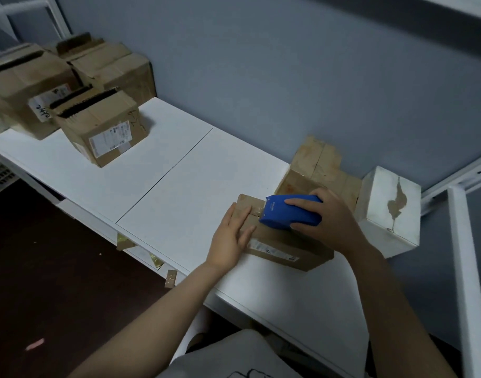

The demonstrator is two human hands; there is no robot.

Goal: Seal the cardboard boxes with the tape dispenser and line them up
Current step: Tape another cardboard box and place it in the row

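Right hand: fingers curled round the blue tape dispenser, whose front end is down on the flat cardboard box.
Left hand: fingers straight, close together, pressing the box top just beside the dispenser.
Risk: if that pressure slackens, the box may skid and the tape wander off the seam.
Just beyond the fingers: taped box and white box, crowding the stroke.
Well apart, leftward: boxes with flaps ajar on the table.

Tape dispenser on box, table centre-right
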